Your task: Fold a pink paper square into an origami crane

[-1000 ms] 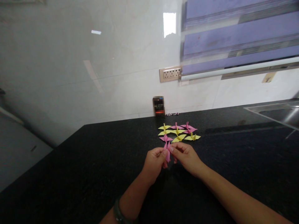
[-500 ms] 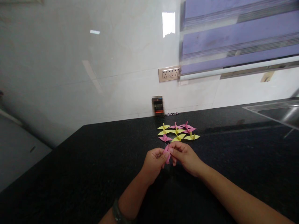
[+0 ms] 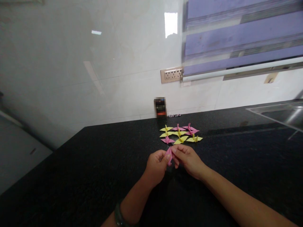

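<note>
A small folded piece of pink paper is held up between my two hands above the dark counter. My left hand pinches its left side between thumb and fingers. The fingertips of my right hand grip its upper right edge. Just beyond my hands, pink and yellow origami cranes stand close together in rows, among them a pink crane at the near left, a yellow crane beside it and another yellow crane at the near right.
The black stone counter runs back to a pale tiled wall. Against it are a blurred dark box and a patterned pen-like stick. A metal sink lies at the right, below a purple blind.
Both hands stay in nearly the same place with the pink paper. The thumb and fingers of my right hand have shifted slightly at its upper tip.
</note>
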The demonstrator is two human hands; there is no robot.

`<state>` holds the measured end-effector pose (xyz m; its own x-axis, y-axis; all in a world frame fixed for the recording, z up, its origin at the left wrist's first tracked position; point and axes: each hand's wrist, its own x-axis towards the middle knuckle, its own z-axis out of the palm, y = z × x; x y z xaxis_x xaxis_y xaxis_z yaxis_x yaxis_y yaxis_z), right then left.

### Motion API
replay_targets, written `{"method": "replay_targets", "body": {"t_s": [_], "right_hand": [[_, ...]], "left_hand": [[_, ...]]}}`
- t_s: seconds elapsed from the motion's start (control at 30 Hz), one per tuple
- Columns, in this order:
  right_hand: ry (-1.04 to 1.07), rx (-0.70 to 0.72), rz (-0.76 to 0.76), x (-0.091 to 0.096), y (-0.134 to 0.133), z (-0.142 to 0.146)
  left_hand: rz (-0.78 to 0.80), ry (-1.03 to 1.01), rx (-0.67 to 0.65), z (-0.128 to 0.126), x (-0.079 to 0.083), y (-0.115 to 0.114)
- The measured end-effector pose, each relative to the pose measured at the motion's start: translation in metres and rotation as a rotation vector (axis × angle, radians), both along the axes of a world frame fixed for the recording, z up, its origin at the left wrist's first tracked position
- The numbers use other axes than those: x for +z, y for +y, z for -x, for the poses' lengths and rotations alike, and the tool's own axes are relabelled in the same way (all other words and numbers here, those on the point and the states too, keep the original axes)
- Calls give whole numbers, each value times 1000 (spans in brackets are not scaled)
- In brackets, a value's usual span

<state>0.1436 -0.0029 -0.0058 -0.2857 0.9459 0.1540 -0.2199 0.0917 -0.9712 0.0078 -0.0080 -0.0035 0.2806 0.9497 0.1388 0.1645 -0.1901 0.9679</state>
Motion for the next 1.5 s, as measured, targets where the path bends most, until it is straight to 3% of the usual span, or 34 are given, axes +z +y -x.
{"method": "replay_targets", "body": {"t_s": [0.13,0.63,1.17,1.5], "right_hand": [[-31,23,32,5,-2,1],[-62,-48,-16,5,-4,2],[-63,-99,-73,5,-7,4],[-21,-106,-49,0,-3,2]], "left_hand": [[-46,46,59,0,-1,-1],[15,-67,25,-4,3,-3],[-2,-97,100,-3,4,-4],[118,-78,-45,-6,8,-4]]}}
